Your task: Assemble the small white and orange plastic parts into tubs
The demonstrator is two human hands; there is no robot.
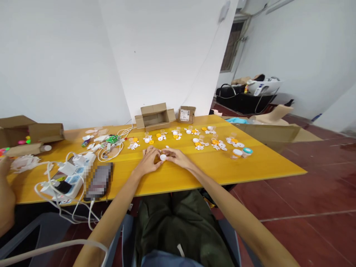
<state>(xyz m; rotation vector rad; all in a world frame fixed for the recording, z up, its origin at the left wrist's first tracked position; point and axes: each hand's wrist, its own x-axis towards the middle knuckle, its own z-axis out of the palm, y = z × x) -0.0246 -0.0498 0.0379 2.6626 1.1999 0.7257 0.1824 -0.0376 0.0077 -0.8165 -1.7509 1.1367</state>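
A small white round lid (163,157) is at the table's front middle, between my two hands. My left hand (148,162) curls around its left side, with thumb and fingers closed on it. From the right, my right hand (178,159) pinches the lid's edge with its fingertips. Whether a jar sits under the lid is hidden. Beyond my hands lie several groups of small white flat pieces (134,145), with orange lids (151,142), white lids (159,138) and small clear jars. To the right stand a jar with a white lid (237,152) and one with a teal lid (247,151).
An open cardboard box (155,118) and a smaller box (186,114) stand against the wall. On the left are a phone (99,181), a power strip (76,181) with tangled white cables and another box (46,131). Another person's arm (6,200) shows at the left edge.
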